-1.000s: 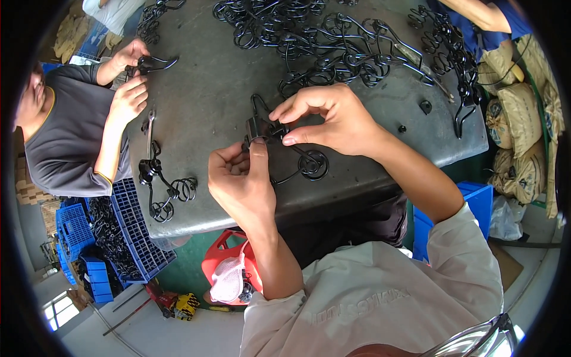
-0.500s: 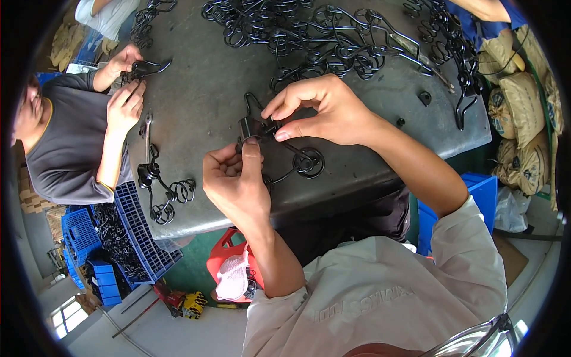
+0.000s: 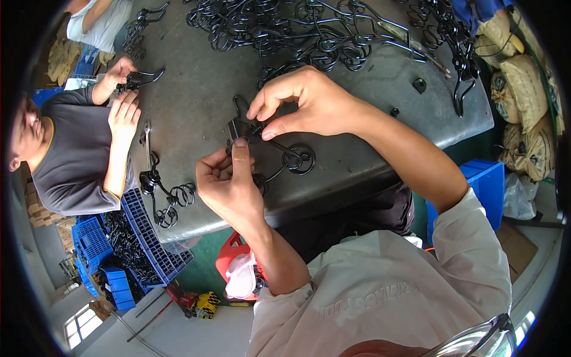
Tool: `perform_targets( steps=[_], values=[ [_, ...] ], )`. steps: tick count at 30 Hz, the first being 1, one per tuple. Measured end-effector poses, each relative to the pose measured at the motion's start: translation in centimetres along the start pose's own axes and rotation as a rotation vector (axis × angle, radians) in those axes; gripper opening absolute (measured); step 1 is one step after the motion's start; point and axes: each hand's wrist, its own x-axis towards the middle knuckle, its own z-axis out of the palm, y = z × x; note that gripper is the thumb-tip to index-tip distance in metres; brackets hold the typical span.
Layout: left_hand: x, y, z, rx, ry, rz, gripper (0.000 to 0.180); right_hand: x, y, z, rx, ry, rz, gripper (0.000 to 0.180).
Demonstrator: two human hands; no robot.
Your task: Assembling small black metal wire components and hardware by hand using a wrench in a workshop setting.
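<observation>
Black bent-wire hook (image 3: 279, 154) with spiral coils, lying on the table.

Both hands meet over the near edge of a grey metal table (image 3: 196, 113). The left hand (image 3: 229, 184) pinches a small black clip (image 3: 238, 128) from below, thumb pressed up against it. The right hand (image 3: 309, 101) closes on the same clip from above with thumb and forefinger. A black wire hook with spiral coils (image 3: 297, 159) trails from the clip toward the table's near edge. A tangled heap of black wire hooks (image 3: 309, 30) covers the far side. At the left edge a co-worker's hands (image 3: 122, 95) hold another hook (image 3: 143, 77). A blue crate (image 3: 146, 238) stands below the table's left corner.
</observation>
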Motion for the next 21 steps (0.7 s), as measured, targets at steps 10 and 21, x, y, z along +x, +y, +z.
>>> perform_targets(
  steps=[10, 21],
  values=[
    [-0.1, -0.2, 0.0, -0.087, 0.004, -0.016, 0.034, 0.4, -0.2, 0.3, -0.082, 0.005, -0.086, 0.018],
    [0.6, 0.0, 0.0, -0.046, 0.034, -0.026, 0.035, 0.4, 0.3, 0.9, 0.085, 0.027, 0.111, 0.011]
  ],
)
